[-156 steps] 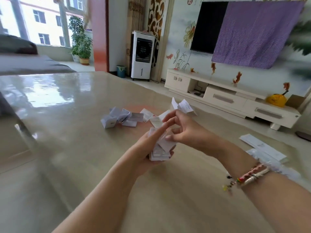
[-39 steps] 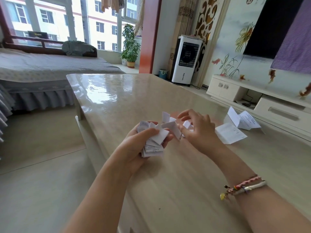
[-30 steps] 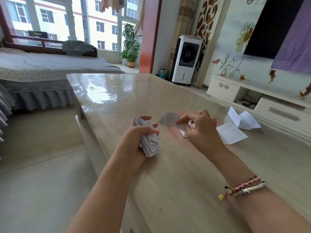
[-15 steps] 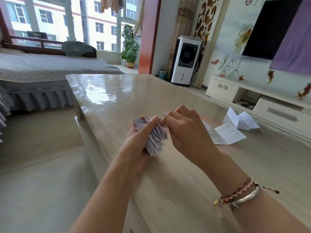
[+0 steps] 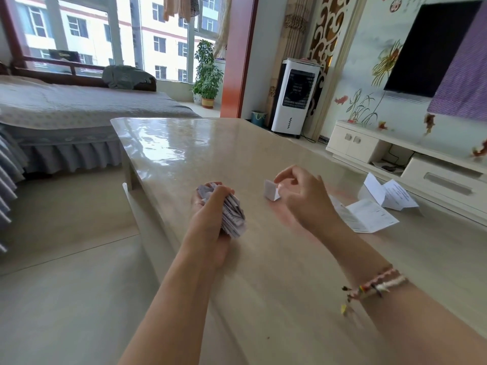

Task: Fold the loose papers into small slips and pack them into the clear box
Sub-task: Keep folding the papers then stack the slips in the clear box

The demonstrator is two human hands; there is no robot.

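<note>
Hands have come apart since half a second ago, when both were closed together over the bundle. Left hand (image 5: pixel 210 206) grips the thick bundle of small folded white printed paper slips (image 5: pixel 233 214), fingers curled round it, held just above the glossy beige surface (image 5: pixel 263 285) near its left edge. Right hand (image 5: pixel 297 193) has pulled away to the right and now pinches one small folded white slip (image 5: pixel 271 190) between thumb and fingertips, its lower edge at or just above the surface; contact cannot be told.

Meaning for the task, as a judgement: the right hand looks to be taking the next folded piece to add to the bundle, or has just drawn one off it to refold; the frames do not settle which. Either way the step is gathering slips, not packing yet.

Two loose unfolded white printed paper sheets lie further right on the surface: a flat one (image 5: pixel 369 219) near the right forearm, and a creased, part-raised one (image 5: pixel 390 196) beyond it. Both need folding, so folding is not finished.

Clear box is not in view, so nothing shows slips packed; packing looks wholly ahead. Bundle is fat and fanned at the bottom, so slips could slide out if the left hand's grip loosens.

Braided bead bracelets (image 5: pixel 374 285) sit on the right wrist.
</note>
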